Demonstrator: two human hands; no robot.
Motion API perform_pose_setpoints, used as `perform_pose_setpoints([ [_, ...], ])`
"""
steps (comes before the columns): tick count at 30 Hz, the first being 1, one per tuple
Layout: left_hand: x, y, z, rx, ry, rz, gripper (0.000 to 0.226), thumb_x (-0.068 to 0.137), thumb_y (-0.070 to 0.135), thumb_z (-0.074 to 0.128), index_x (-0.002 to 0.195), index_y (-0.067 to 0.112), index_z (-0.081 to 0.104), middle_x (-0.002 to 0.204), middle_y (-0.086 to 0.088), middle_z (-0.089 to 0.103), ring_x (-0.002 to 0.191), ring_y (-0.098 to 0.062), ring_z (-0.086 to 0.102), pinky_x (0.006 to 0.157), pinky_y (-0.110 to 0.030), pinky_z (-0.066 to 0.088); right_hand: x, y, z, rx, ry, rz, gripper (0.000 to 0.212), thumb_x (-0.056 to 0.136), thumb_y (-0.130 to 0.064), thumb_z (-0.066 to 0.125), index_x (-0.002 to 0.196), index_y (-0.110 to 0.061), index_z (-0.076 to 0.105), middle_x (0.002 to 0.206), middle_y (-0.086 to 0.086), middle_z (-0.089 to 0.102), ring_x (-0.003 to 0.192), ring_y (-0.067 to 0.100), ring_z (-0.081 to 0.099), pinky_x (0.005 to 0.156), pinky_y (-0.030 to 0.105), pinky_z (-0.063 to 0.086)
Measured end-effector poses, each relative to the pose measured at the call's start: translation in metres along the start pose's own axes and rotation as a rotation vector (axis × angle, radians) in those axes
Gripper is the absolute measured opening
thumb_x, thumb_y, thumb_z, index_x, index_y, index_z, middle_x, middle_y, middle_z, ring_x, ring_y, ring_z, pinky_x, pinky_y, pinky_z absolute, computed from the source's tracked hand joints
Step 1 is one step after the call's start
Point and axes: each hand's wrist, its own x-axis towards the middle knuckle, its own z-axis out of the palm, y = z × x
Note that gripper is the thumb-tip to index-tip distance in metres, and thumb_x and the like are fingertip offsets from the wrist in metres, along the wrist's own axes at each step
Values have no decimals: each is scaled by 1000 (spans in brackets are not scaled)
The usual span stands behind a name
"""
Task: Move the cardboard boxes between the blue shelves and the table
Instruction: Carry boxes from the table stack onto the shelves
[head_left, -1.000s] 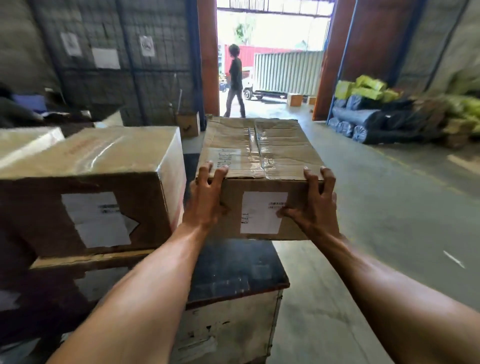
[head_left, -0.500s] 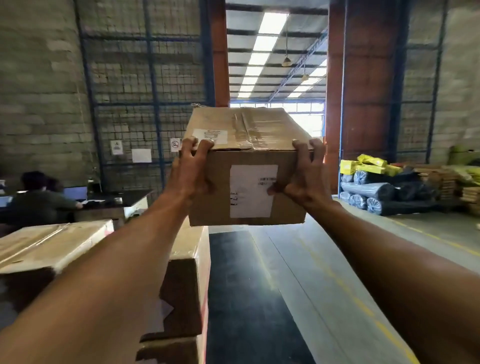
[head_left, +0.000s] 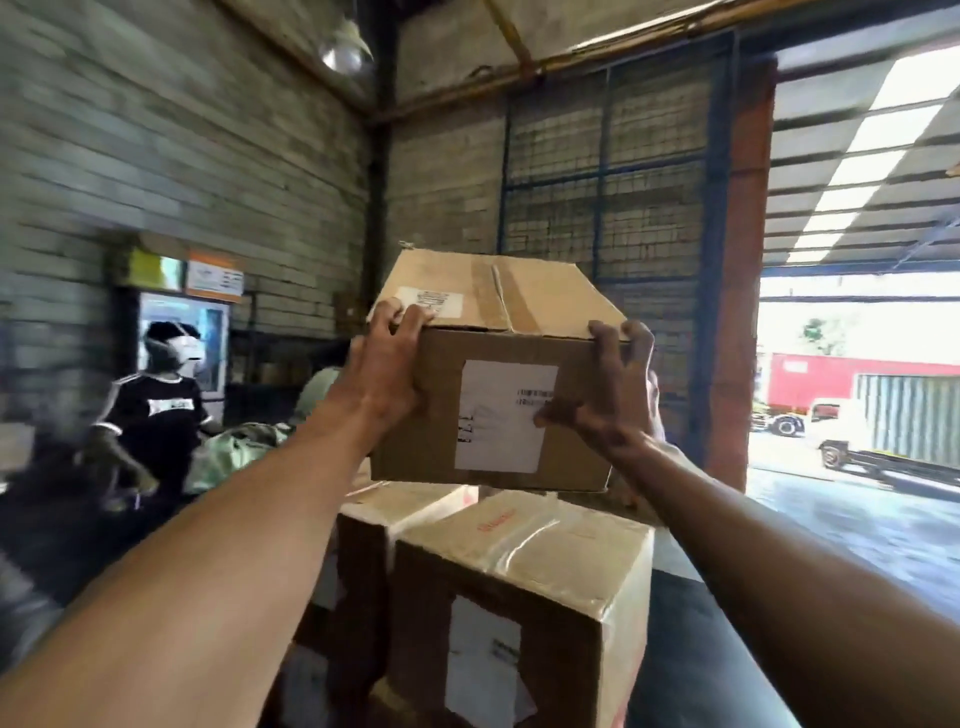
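Note:
I hold a taped cardboard box (head_left: 498, 364) with a white label on its near face, raised at about chest height. My left hand (head_left: 384, 369) grips its near left top corner, fingers curled over the lid. My right hand (head_left: 608, 395) grips the near right corner, fingers over the top edge and thumb on the label. Just below the held box stand two shiny wrapped cardboard boxes: one (head_left: 519, 587) close in front with a white label, another (head_left: 395, 514) behind it to the left. The table under them is hidden.
A person in a black shirt and face mask (head_left: 156, 405) stands at the left by a lit cabinet (head_left: 182, 332). A blue mesh fence (head_left: 608, 171) lines the back wall. An open doorway (head_left: 857, 384) at the right shows a truck outside.
The view has swung left and I have carried the box along, over the stacked wrapped boxes. Both hands keep the same grip on its near corners.

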Motion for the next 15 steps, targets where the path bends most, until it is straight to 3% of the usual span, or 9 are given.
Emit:
perform_pose_setpoints([
  [3, -14, -37, -28, 125, 34, -78, 92, 63, 14, 85, 137, 29, 32, 149, -8, 23, 122, -43, 46, 93, -57, 49, 2, -30, 45, 92, -69, -116, 113, 47, -49, 92, 139, -34, 28, 149, -2, 13, 121, 42, 42, 91, 57, 51],
  [8, -54, -96, -84, 359, 60, -194, 113, 47, 33, 95, 140, 25, 30, 147, -10, 25, 124, -40, 45, 96, -55, 47, -10, -96, 119, 304, -155, -201, 111, 48, -49, 92, 137, -37, 26, 150, -2, 10, 117, 46, 44, 87, 59, 51],
  [12, -86, -138, -140, 509, 37, -322, 114, 48, 30, 95, 142, 23, 32, 147, -10, 25, 124, -38, 45, 95, -49, 46, -34, -166, 172, 474, -246, -257, 107, 52, -47, 92, 136, -37, 27, 150, -2, 8, 122, 47, 40, 89, 62, 49],
  [15, -106, -170, -181, 604, 34, -419, 114, 43, 29, 96, 139, 26, 35, 144, -7, 26, 119, -37, 49, 93, -53, 48, -53, -222, 208, 579, -291, -288, 105, 53, -48, 91, 135, -38, 25, 148, -3, 9, 122, 42, 39, 89, 59, 51],
])
